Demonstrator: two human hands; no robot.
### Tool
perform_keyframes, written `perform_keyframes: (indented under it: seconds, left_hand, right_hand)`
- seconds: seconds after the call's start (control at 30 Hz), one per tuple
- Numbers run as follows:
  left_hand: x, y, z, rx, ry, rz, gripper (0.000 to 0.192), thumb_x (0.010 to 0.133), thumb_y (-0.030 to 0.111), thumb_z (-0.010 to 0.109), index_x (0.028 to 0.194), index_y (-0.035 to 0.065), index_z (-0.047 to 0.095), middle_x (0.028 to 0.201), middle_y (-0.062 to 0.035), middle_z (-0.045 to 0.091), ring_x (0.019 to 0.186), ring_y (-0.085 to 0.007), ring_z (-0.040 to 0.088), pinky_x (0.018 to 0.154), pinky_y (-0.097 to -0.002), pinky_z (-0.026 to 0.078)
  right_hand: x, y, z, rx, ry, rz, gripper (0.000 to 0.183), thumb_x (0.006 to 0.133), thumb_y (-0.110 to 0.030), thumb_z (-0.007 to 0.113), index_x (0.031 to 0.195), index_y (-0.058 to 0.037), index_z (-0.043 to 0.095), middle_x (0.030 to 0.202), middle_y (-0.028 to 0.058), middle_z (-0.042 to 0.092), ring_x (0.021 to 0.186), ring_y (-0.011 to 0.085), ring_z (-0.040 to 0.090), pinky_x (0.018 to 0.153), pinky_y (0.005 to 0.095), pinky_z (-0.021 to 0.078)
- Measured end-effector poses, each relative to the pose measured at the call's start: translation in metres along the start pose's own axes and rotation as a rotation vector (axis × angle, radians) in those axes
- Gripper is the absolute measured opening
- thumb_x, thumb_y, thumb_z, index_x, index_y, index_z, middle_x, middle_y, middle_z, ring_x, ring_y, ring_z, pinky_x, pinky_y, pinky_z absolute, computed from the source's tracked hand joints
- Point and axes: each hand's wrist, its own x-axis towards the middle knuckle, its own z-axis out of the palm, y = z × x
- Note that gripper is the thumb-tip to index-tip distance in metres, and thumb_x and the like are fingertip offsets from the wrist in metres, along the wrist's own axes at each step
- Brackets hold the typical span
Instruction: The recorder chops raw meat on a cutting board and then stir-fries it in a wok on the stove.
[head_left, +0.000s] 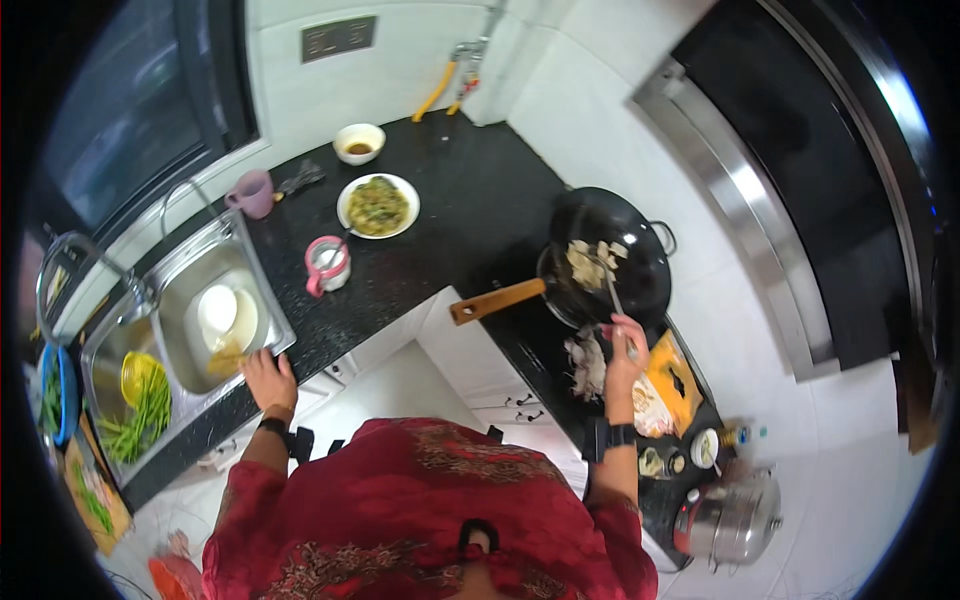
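Observation:
My right hand (628, 349) grips the handle of a metal cooking spatula (611, 285). The spatula reaches into a black wok (645, 255) on the hob, where pale sliced food (589, 264) lies; the spatula's blade is hard to make out. A wooden handle (499, 300) sticks out from the wok's left side. Over on the left, my left hand (270, 381) rests on the front rim of a double steel sink (281, 334), thumb spread. Its fingertips meet a yellowish cloth-like item (227, 358) hanging into the basin, where a white bowl (217, 309) and a pale dish (246, 319) sit.
Green stalks (139, 420) and a yellow basket (141, 375) fill the other basin. A plate of cooked greens (379, 206), a sauce bowl (359, 144), a pink-lidded jar (330, 266) and a mug (253, 195) stand on the counter. Food packages (671, 382) and a steel pot (735, 521) flank my right arm.

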Motion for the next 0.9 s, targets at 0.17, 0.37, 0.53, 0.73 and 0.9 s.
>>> perform_keyframes:
  seconds: [0.17, 0.37, 0.53, 0.73, 0.9]
  left_hand:
    - [-0.003, -0.003, -0.004, 0.008, -0.04, -0.048, 0.038, 0.086, 0.028, 0.05, 0.111, -0.0004, 0.049, 0.112, -0.0187, 0.049, 0.114, -0.0352, 0.041, 0.106, -0.0504, 0.021]
    - [-0.003, 0.0, -0.006, 0.025, -0.06, -0.048, 0.038, 0.087, 0.028, 0.049, 0.113, 0.0001, 0.048, 0.114, -0.0182, 0.048, 0.114, -0.0348, 0.041, 0.106, -0.0503, 0.021]
    - [-0.002, -0.002, -0.003, 0.014, -0.061, -0.057, 0.038, 0.086, 0.028, 0.05, 0.112, 0.0, 0.049, 0.114, -0.0184, 0.048, 0.115, -0.0349, 0.04, 0.106, -0.0506, 0.021]
    - [-0.004, -0.004, -0.001, 0.016, -0.048, -0.049, 0.038, 0.086, 0.028, 0.05, 0.112, 0.0002, 0.048, 0.114, -0.0183, 0.047, 0.115, -0.0347, 0.04, 0.106, -0.0508, 0.02]
    - [-0.003, -0.002, -0.002, 0.016, -0.068, -0.06, 0.039, 0.086, 0.028, 0.05, 0.113, 0.0005, 0.048, 0.115, -0.0183, 0.047, 0.115, -0.0346, 0.04, 0.106, -0.0505, 0.019]
  right_hand:
    - [-0.017, -0.043, 0.0, -0.002, 0.0, 0.005, 0.007, 0.087, -0.004, 0.053, 0.085, 0.0016, 0.055, 0.101, 0.0161, 0.058, 0.073, 0.0199, 0.061, 0.066, 0.0285, 0.0513]
    - [-0.025, -0.047, 0.006, 0.07, 0.037, 0.091, 0.006, 0.086, -0.003, 0.054, 0.083, 0.002, 0.055, 0.098, 0.0147, 0.059, 0.073, 0.0169, 0.059, 0.069, 0.0274, 0.0488]
    - [-0.003, -0.021, 0.014, 0.026, 0.042, 0.053, 0.006, 0.086, -0.002, 0.054, 0.082, 0.0021, 0.054, 0.099, 0.013, 0.058, 0.077, 0.0175, 0.059, 0.07, 0.0276, 0.0494]
    - [0.02, -0.005, 0.017, 0.006, 0.04, 0.02, 0.005, 0.086, -0.002, 0.053, 0.085, 0.0016, 0.056, 0.103, 0.0128, 0.058, 0.08, 0.0167, 0.059, 0.072, 0.0271, 0.0491]
    - [0.016, 0.007, 0.008, -0.035, -0.007, 0.032, 0.004, 0.086, -0.001, 0.052, 0.085, 0.0015, 0.056, 0.103, 0.0127, 0.058, 0.08, 0.0168, 0.059, 0.072, 0.0275, 0.0491]
